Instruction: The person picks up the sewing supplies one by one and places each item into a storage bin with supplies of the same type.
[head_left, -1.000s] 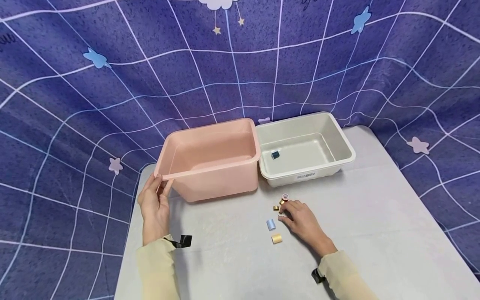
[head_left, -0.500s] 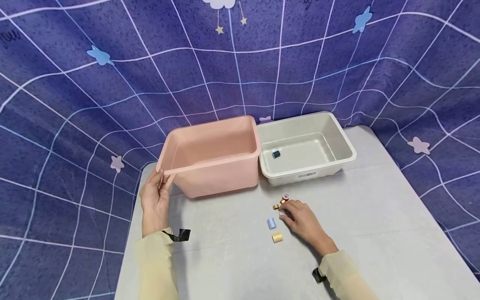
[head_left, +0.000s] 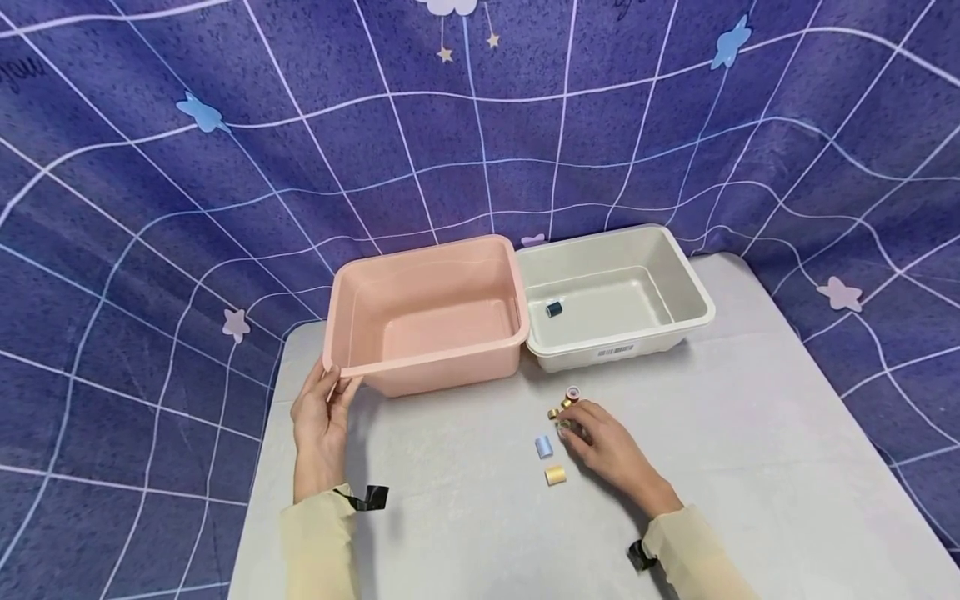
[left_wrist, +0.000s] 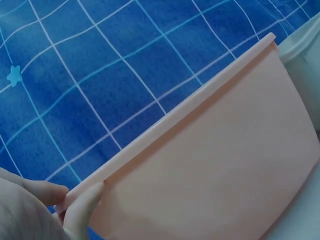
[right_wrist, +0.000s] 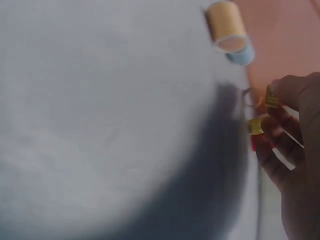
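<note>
My left hand pinches the front left corner of the pink plastic bin by its rim. Thumb and finger straddle that rim in the left wrist view. Over the table, my right hand pinches a small glittery gold spool between thumb and forefinger. Close by its fingers are two small gold spools and a dark red spool with a white end. A light blue thread spool and a yellow thread spool lie nearer to me.
A pale grey bin stands against the right side of the pink one, with a dark green spool on its floor. Behind both hangs a dark blue curtain with grid lines and stars. A light cloth covers the table.
The pink bin has tipped so that its floor now shows, and its held corner has moved right and toward me with my left hand. My right hand stays almost in place among the spools.
</note>
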